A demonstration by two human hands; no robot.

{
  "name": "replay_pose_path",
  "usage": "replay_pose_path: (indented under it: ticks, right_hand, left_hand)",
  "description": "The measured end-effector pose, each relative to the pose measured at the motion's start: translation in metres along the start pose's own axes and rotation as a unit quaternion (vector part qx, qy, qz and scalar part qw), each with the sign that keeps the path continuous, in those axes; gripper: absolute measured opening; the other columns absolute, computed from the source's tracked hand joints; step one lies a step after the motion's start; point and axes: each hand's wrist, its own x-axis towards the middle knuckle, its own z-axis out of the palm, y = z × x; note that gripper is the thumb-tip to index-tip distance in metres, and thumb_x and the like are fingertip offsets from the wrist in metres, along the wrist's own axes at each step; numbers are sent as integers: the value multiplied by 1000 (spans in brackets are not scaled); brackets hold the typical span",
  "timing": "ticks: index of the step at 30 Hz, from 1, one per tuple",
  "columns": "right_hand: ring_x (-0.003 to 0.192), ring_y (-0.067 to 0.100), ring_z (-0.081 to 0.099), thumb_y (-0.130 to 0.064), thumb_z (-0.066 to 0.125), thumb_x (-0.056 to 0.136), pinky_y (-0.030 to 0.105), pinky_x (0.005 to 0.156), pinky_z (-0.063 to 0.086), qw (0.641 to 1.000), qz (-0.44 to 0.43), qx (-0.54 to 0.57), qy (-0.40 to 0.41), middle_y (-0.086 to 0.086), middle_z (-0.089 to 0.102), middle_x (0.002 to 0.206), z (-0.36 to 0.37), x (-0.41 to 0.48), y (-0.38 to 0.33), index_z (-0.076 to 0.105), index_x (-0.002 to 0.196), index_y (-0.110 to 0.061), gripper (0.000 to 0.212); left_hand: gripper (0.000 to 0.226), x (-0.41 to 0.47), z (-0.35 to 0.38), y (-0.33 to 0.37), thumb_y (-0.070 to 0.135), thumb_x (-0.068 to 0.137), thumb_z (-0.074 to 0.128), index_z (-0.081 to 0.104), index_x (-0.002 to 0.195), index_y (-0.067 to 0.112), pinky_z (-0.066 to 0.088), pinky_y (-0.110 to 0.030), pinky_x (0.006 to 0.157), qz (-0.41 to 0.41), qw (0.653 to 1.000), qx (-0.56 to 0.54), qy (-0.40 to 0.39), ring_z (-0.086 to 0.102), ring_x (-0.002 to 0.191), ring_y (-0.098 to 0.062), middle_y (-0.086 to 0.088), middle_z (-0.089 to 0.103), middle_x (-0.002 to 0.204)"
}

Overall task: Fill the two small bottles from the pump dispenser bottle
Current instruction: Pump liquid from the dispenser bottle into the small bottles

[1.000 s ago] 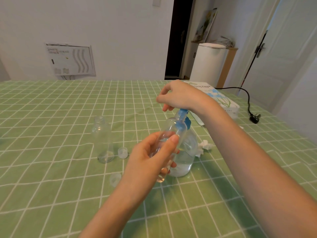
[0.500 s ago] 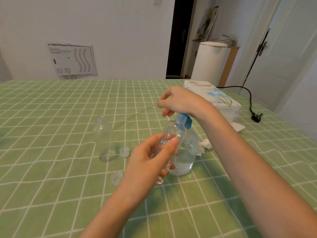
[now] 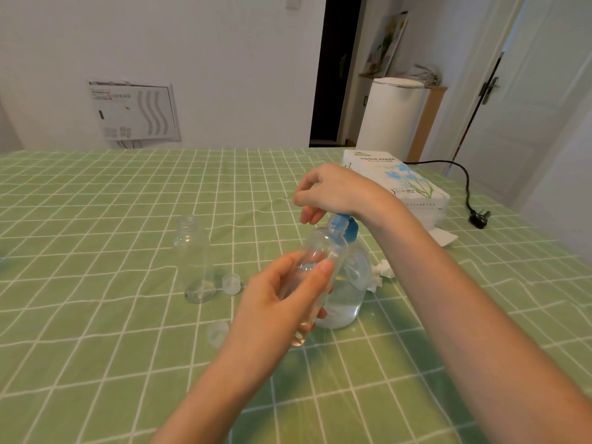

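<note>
Clear small bottle [image 3: 315, 267] seemingly part-filled in left grip [image 3: 282, 302], right grip [image 3: 333, 190] pressing pump dispenser bottle [image 3: 347, 283]

Tissue paper box [image 3: 397, 184] — table's far right corner; black plug [image 3: 479, 218] beside it, crumpled tissue [image 3: 381, 274] nearer centre.

Your left hand [image 3: 282, 302] held a small clear bottle [image 3: 315, 267] tilted, its mouth under the blue pump [image 3: 344, 227] of the dispenser bottle [image 3: 347, 293]. Your right hand [image 3: 333, 190] pressed on the pump. Left of the dispenser bottle, the second small bottle [image 3: 195, 261] stood upright, with two caps [image 3: 231, 283] near it.
</note>
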Motion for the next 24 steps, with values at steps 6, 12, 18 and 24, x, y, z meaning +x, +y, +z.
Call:
replay_pose_path:
  ticks: [6,12,18,24]
  right_hand:
    - [97,24,68,-22,55,90,37,90,52,1000,-6,0,10,0,71,76,-2,0,-1,61,102,-12,17]
    - [90,19,69,-25,55,90,30,81,52,999,-24,-26,28,0,72,79,-11,1,-7,62,103,-15,18]
    - [96,22,68,-23,56,89,30,81,51,1000,-4,-12,12,-3,71,73,-6,-1,-4,62,106,-10,22]
    - [98,25,68,-24,57,89,37,90,52,1000,8,-4,6,-5,69,70,1,-1,-1,61,106,-10,22]
  left_hand:
    - [35,1,0,0,46,68,61,68,93,23,40,-15,42,-4,1000,10,1,54,55,-10,4,67,64]
    - [38,2,1,2,52,63,61,69,90,26,40,-16,42,6,1000,10,1,57,55,-8,7,67,66]
    - [41,1,1,1,53,63,61,69,91,25,40,-15,42,4,1000,15,-2,56,55,-9,6,69,69]
    - [39,-1,0,-1,53,62,62,69,91,28,39,-15,42,0,1000,9,4,54,58,-14,2,71,74]
